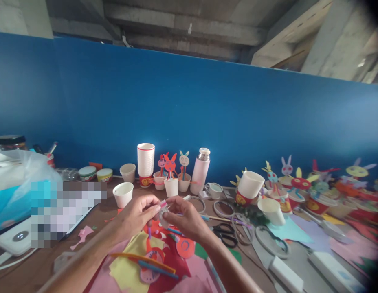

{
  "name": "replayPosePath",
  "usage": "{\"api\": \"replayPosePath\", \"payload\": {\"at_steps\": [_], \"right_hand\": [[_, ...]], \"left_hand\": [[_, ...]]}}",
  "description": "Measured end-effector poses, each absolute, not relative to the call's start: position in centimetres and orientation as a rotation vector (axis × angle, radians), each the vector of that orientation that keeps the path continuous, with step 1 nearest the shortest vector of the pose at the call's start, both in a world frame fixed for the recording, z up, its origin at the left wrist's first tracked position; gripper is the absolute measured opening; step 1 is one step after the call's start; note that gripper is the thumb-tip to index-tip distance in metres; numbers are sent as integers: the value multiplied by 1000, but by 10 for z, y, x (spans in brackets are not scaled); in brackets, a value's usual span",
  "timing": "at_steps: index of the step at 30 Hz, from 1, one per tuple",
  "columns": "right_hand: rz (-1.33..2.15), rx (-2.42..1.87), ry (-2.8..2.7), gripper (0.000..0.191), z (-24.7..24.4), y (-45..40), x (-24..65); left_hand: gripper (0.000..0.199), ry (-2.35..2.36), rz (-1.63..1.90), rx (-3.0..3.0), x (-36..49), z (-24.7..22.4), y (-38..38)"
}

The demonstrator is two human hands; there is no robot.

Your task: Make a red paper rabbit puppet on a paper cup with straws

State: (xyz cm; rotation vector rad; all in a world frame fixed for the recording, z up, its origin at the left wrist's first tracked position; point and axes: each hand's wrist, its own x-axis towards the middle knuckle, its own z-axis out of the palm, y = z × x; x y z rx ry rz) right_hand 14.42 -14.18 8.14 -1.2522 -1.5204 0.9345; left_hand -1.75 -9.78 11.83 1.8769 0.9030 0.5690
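Note:
Both hands meet above the middle of the table. My left hand (143,211) pinches a small whitish, crinkled-looking piece with a pink strip (163,206) along its top. From the other side, my right hand (184,217) grips the same piece between thumb and fingers. Its exact kind is too small to tell. Beneath the hands lie orange paper cutouts, among them a round one with a drawn circle (185,245) and a face-like one (155,256). An orange pipe cleaner (143,261) and a blue pipe cleaner (157,269) rest over yellow paper (123,266).
Paper cups (123,195), a cup stack (146,160) and a pink flask (200,171) stand behind. Rabbit-faced cup figures (171,185) are nearby, more at right. Black scissors (225,235), white cables (224,208) and a power bank (14,236) lie around.

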Motion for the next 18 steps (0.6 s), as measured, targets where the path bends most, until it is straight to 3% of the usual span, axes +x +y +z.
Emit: {"api": "replayPosePath", "payload": {"at_steps": [7,18], "right_hand": [[931,-1245,-1520,26,81,-143,142],[499,-1431,-1646,21,80,-145,141]], "left_hand": [[28,944,562,1849,-16,117,-97],[31,883,568,1739,-15,111,-92]]}}
